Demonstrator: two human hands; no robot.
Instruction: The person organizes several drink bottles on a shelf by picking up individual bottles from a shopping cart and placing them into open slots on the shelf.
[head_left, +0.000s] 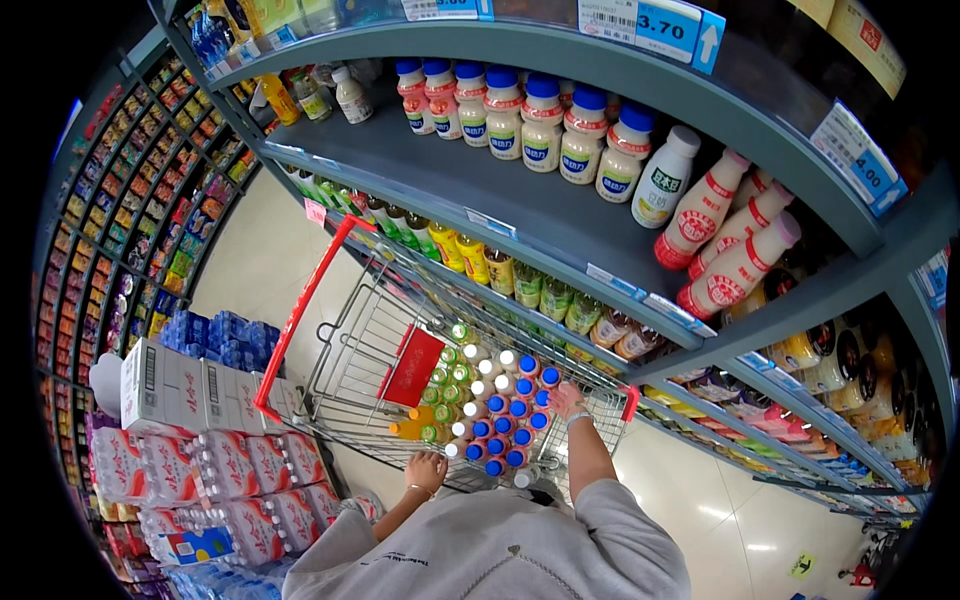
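Observation:
A wire shopping cart (360, 330) with a red handle stands before me, filled with upright bottles. My right hand (568, 401) is at the cart's right part, its fingers at a blue-capped bottle (550, 376); whether it grips the bottle I cannot tell. My left hand (426, 471) rests at the cart's near edge, close to the white-capped bottles (455, 448); its fingers are partly curled and I see nothing held. Green-capped bottles (442, 394) and orange juice bottles (406, 429) stand on the cart's left side.
A grey shelf (465, 180) beyond the cart holds a row of blue-capped drink bottles (540, 131) and leaning white bottles with red print (701, 206). Lower shelves hold more drinks. At left are stacked white cartons (165, 386) and shrink-wrapped bottle packs (169, 465). Tiled floor (712, 510) shows at right.

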